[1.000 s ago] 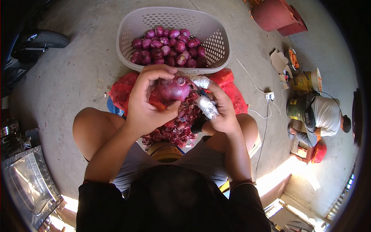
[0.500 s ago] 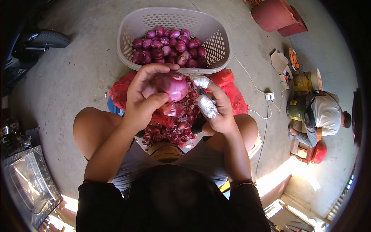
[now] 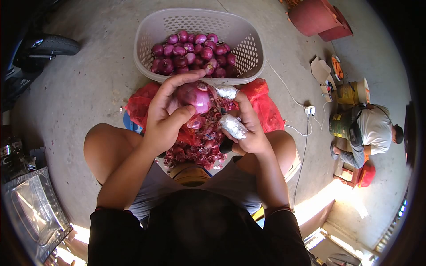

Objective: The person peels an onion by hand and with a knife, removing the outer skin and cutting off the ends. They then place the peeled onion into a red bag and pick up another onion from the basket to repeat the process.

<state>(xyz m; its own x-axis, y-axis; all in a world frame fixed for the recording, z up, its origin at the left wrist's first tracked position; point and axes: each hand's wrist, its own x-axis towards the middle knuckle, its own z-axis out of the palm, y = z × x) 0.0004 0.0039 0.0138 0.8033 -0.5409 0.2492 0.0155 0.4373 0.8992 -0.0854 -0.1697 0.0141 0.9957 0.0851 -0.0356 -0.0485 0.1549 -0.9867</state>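
My left hand [image 3: 166, 113] is wrapped around a large red onion [image 3: 197, 96], its thumb pressed on the near side. A loose flap of skin hangs below the onion. Silvery wrapping covers the thumb and index finger of my right hand [image 3: 248, 124]. That index fingertip is at the onion's right side, while the thumb stands apart, lower down; the other fingers are partly hidden. Beneath both hands lies a heap of onion skins [image 3: 193, 153] on red mesh sacking [image 3: 268, 106]. Beyond them, a grey plastic basket [image 3: 199, 15] holds several red onions [image 3: 191, 57].
To the right are a white power strip [image 3: 309, 110] with cables, an open cardboard box [image 3: 320, 71] and red tubs [image 3: 313, 17]. A person in a white shirt [image 3: 375, 128] bends over near buckets [image 3: 353, 93]. A black tyre [image 3: 55, 44] is at the left.
My right hand has shifted slightly left, its wrapped thumb moving left and down. The onion has turned slightly in my left hand.
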